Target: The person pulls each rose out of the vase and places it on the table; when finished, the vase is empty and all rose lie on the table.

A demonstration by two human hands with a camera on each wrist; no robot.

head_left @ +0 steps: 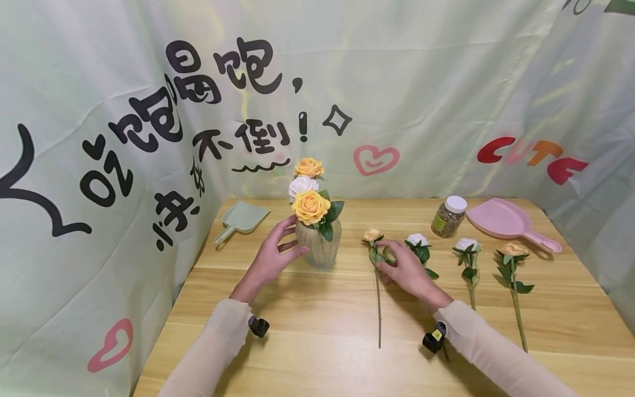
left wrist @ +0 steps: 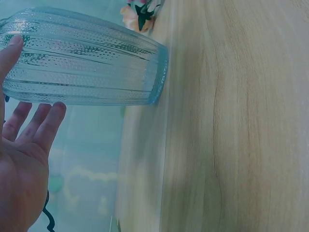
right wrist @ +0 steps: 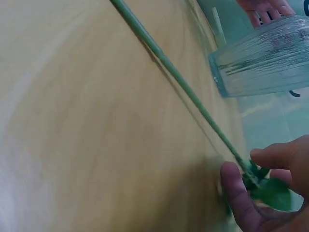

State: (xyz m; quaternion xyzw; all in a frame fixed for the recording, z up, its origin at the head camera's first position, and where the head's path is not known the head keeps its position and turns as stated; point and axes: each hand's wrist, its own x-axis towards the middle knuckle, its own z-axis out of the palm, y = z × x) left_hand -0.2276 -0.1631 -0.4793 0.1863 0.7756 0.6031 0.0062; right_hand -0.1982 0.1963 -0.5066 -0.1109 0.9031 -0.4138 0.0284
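Observation:
A ribbed, clear glass vase [head_left: 319, 251] stands upright on the table, holding two orange roses [head_left: 311, 208] and a white rose [head_left: 300, 187]. My left hand [head_left: 273, 251] curves around the vase's left side, its thumb [left wrist: 10, 52] in front and fingertips at the glass. To the right, a light orange rose [head_left: 372, 236] lies with its stem [right wrist: 186, 92] pointing toward me. My right hand [head_left: 408, 270] pinches that stem by the green leaves [right wrist: 273, 194], thumb and finger on either side. Part of the blossom is hidden in the right wrist view.
Right of my right hand lie two white roses [head_left: 468, 245], one partly behind that hand, and another light orange rose [head_left: 514, 250]. Behind them are a white-lidded jar [head_left: 447, 219] and a pink dustpan [head_left: 501, 218]. A pale green dustpan [head_left: 245, 216] lies back left. Printed cloth [head_left: 421, 82] encloses the table.

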